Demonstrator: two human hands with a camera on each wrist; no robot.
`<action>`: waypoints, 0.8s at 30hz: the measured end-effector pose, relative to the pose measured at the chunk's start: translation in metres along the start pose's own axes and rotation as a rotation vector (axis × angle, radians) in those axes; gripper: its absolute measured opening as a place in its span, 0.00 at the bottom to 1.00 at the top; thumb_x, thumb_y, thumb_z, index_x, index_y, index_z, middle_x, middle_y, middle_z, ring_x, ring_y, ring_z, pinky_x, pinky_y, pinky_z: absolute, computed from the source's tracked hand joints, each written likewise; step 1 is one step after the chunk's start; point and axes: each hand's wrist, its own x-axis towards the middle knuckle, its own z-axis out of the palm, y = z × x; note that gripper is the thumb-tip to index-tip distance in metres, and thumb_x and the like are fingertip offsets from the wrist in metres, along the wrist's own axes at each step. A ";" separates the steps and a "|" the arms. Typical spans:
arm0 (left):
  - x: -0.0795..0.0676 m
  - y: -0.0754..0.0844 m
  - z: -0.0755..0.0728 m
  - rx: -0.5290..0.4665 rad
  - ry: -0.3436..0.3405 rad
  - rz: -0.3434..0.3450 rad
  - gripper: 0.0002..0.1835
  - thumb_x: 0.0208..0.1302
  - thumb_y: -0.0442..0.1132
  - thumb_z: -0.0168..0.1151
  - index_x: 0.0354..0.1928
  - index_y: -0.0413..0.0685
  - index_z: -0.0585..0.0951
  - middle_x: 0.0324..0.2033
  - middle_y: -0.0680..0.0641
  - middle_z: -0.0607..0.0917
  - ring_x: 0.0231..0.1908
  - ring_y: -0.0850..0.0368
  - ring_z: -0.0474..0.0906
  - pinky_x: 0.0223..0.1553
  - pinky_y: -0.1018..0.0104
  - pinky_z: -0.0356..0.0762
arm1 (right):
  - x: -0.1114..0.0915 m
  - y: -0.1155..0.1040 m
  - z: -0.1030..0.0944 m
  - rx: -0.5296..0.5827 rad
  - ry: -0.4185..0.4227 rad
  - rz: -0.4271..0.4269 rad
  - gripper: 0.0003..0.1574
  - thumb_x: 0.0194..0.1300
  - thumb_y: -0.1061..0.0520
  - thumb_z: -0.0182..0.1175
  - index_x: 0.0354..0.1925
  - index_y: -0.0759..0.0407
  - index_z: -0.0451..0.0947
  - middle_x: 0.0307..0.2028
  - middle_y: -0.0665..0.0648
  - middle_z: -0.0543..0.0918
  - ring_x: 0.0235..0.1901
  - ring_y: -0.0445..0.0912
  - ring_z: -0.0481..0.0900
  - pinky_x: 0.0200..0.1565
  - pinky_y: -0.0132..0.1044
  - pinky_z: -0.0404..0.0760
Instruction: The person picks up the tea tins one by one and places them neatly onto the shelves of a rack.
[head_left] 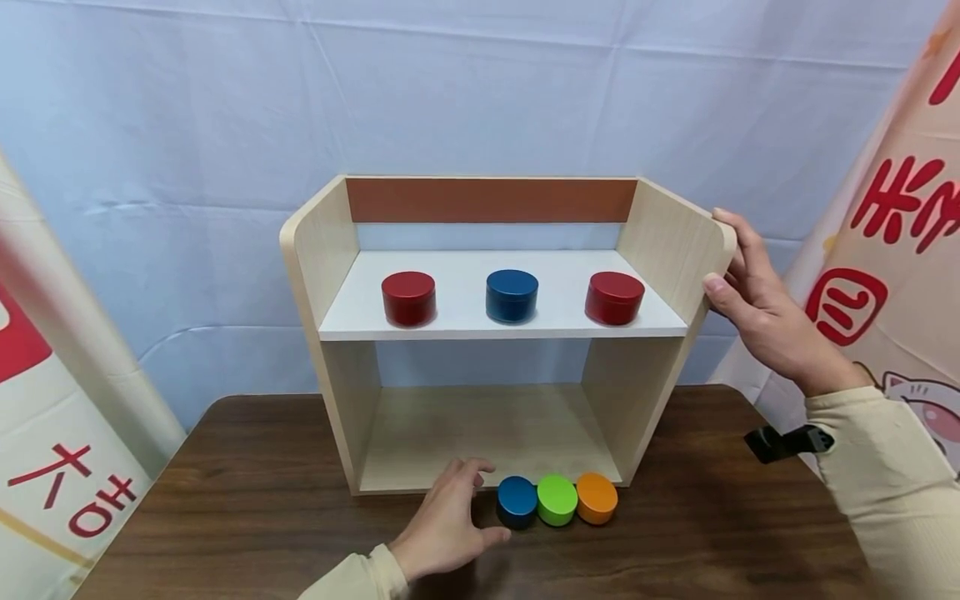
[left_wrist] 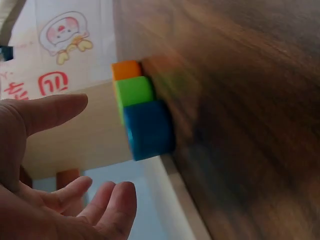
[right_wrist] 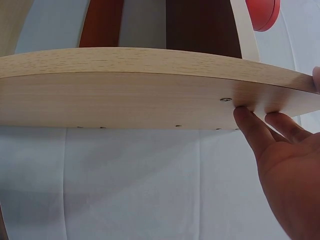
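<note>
In the head view my left hand (head_left: pixel 448 518) is beside a small blue round tin (head_left: pixel 517 502), thumb and fingers spread apart with nothing between them. A gap separates thumb from tin in the left wrist view. Side by side with that tin are a green tin (head_left: pixel 557 500) and an orange tin (head_left: pixel 597 498), on the table before the wooden shelf (head_left: pixel 491 433). My right hand (head_left: pixel 772 312) grips the shelf's right side panel near its upper front corner, thumb at the front edge. Its fingertips (right_wrist: pixel 245 114) press the outer face in the right wrist view.
On the white upper board (head_left: pixel 461 321) stand a red tin (head_left: pixel 408 298), another blue tin (head_left: pixel 512 297) and a second red tin (head_left: pixel 615 298). The shelf rests on a dark wooden table (head_left: pixel 247 500), with a pale cloth (head_left: pixel 480 92) behind and printed banners (head_left: pixel 892 200) at both sides.
</note>
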 end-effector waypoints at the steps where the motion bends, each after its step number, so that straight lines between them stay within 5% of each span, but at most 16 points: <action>1: 0.002 -0.001 0.003 0.000 0.000 -0.007 0.38 0.50 0.43 0.80 0.62 0.42 0.74 0.47 0.44 0.76 0.47 0.45 0.76 0.46 0.54 0.78 | 0.000 0.000 0.000 0.006 0.000 -0.001 0.47 0.77 0.71 0.43 0.81 0.42 0.39 0.72 0.56 0.56 0.65 0.48 0.60 0.53 0.22 0.71; 8: 0.014 -0.009 0.017 0.003 -0.004 -0.030 0.39 0.50 0.43 0.81 0.64 0.40 0.73 0.50 0.42 0.76 0.52 0.43 0.76 0.51 0.47 0.77 | 0.001 0.000 0.000 0.044 0.006 -0.003 0.46 0.77 0.71 0.43 0.81 0.42 0.40 0.72 0.57 0.56 0.64 0.49 0.60 0.52 0.22 0.72; 24: 0.036 -0.012 0.038 0.015 -0.018 -0.044 0.38 0.44 0.38 0.82 0.59 0.38 0.77 0.46 0.43 0.77 0.47 0.45 0.75 0.51 0.49 0.77 | 0.001 0.001 0.000 0.021 0.008 0.003 0.47 0.76 0.71 0.43 0.81 0.42 0.39 0.72 0.56 0.56 0.64 0.49 0.59 0.53 0.22 0.71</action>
